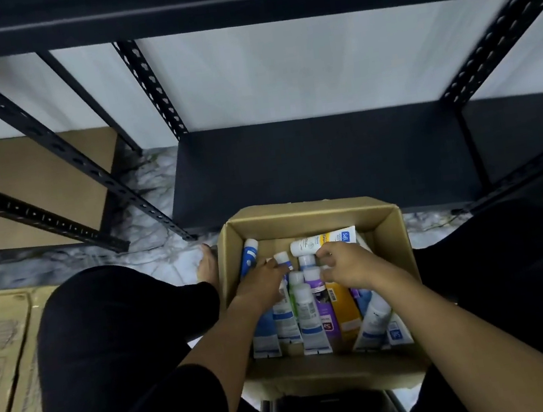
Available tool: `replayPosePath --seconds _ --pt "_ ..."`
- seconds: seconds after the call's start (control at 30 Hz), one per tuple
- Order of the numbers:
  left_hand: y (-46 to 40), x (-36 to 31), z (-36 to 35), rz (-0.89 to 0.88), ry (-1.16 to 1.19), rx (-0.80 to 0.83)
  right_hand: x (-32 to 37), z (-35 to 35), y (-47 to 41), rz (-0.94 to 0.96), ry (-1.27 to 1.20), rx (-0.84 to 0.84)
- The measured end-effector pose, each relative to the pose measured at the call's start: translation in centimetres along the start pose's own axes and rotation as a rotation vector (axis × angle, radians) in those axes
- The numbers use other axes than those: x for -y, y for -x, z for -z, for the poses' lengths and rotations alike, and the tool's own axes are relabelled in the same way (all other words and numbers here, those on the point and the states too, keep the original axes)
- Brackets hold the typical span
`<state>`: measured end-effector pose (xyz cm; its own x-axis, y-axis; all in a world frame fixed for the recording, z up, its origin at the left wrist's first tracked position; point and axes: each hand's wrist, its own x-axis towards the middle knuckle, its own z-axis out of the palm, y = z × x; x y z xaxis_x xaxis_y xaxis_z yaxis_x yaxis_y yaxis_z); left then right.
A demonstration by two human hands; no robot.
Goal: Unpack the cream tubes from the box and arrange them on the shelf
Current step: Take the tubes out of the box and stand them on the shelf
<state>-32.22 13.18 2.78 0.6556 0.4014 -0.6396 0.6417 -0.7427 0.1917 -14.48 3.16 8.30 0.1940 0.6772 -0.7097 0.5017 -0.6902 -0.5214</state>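
An open cardboard box sits on the floor between my knees, holding several cream tubes. A white-and-yellow tube lies across the far end and a blue tube leans at the left wall. Purple and orange tubes lie in the middle. My left hand is inside the box, fingers closed on a white-capped tube. My right hand curls over the caps in the middle; its grip is unclear. The dark bottom shelf lies bare just beyond the box.
Perforated black shelf uprights rise at left and right. Brown board fills the left rack. Closed cartons lie at my left. My bare foot rests on the marble floor beside the box.
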Motion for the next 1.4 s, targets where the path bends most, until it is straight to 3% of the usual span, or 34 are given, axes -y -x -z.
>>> replayPosePath --seconds 0.3,0.67,0.93,1.13,1.4 --pt "1.3 -0.2 1.9 -0.052 -0.046 -0.084 0.3 -0.4 -0.6 0.019 0.041 -0.009" --pt "6.1 0.5 2.6 0.021 0.239 -0.179 1.9 -3.9 -1.4 0.097 0.237 0.056" --pt "7.8 1.2 3.1 0.051 0.097 -0.162 1.9 -6.4 -2.0 0.162 0.547 0.036" --pt "7.8 1.4 2.8 0.058 0.089 -0.151 1.8 -6.6 -2.0 0.174 0.555 0.023" --pt "8.4 1.1 4.3 0.073 0.170 -0.127 2.0 -4.4 -1.3 0.057 0.437 0.157"
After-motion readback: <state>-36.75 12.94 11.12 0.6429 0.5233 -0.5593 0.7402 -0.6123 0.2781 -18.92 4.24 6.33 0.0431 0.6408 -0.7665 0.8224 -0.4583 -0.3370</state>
